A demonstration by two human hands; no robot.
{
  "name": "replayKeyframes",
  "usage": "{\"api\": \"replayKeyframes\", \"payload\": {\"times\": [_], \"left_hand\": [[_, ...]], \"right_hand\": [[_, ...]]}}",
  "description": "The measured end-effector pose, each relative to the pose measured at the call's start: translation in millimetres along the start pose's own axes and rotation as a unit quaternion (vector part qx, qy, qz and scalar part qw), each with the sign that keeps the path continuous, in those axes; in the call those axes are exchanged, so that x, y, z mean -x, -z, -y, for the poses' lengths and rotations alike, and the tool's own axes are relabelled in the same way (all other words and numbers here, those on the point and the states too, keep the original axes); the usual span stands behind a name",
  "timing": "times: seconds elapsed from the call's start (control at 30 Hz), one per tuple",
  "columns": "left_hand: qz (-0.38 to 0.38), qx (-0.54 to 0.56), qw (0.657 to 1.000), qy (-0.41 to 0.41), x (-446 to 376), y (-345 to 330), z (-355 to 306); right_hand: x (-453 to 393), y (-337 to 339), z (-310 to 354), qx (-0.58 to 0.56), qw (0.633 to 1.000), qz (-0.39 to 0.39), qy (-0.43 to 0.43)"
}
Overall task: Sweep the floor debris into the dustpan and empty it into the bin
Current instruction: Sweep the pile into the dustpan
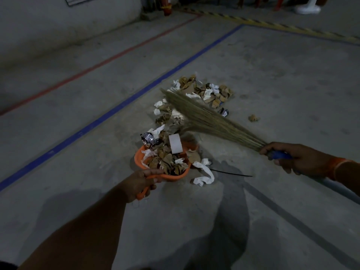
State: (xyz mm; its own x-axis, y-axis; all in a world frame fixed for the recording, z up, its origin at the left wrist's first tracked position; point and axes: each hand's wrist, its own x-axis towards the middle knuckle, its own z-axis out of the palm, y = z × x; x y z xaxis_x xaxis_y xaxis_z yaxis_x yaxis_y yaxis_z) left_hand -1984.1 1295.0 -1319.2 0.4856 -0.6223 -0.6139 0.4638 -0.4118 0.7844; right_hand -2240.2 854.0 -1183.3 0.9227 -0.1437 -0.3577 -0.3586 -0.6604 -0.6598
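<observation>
Orange plastic formed the dustpan (176,177), which sat near the centre of the floor (272,65) and was already heaped with dry leaves, crumpled paper and a white block (175,143). The left hand (141,185) gripped its handle; the right hand (298,158) was clenched round the blue grip of the grass broom (206,117), whose bristles lay across the debris pile (206,92) on the far side of the pan.

Risk, as judged: the load stood above the rim, so any tilt or further sweep would probably spill it. A paper strip (204,173) already lay outside, just right of the pan. A stray leaf ball (253,118) sat apart to the right and could be missed.

Bare grey concrete carried a blue line (124,105) and a red line (93,68); a striped hazard marking (272,26) ran at the far right. Lighting was dim. No bin was identifiable.
</observation>
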Motion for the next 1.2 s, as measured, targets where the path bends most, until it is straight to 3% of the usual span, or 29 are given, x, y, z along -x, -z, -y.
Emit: {"api": "replayKeyframes", "payload": {"times": [0.47, 0.73, 0.9, 1.2], "left_hand": [[-0.027, -0.017, 0.999, 0.018, -7.8, 3.6, 6.6], [-0.037, -0.038, 0.998, 0.025, -11.3, 4.2, 5.9], [-0.043, -0.038, 0.998, 0.024, -9.9, 4.6, 6.6], [-0.048, -0.012, 0.999, 0.008, -6.5, 7.3, 5.2]], "right_hand": [[-80.5, 15.0, 16.2, 0.119, 0.992, -0.033, -0.004], [-122.9, -3.7, 6.5, 0.258, 0.964, 0.06, -0.019], [-105.5, -15.4, -7.4, 0.263, 0.959, 0.104, 0.019], [-45.6, -44.0, -41.4, 0.254, 0.956, 0.113, 0.09]]}}
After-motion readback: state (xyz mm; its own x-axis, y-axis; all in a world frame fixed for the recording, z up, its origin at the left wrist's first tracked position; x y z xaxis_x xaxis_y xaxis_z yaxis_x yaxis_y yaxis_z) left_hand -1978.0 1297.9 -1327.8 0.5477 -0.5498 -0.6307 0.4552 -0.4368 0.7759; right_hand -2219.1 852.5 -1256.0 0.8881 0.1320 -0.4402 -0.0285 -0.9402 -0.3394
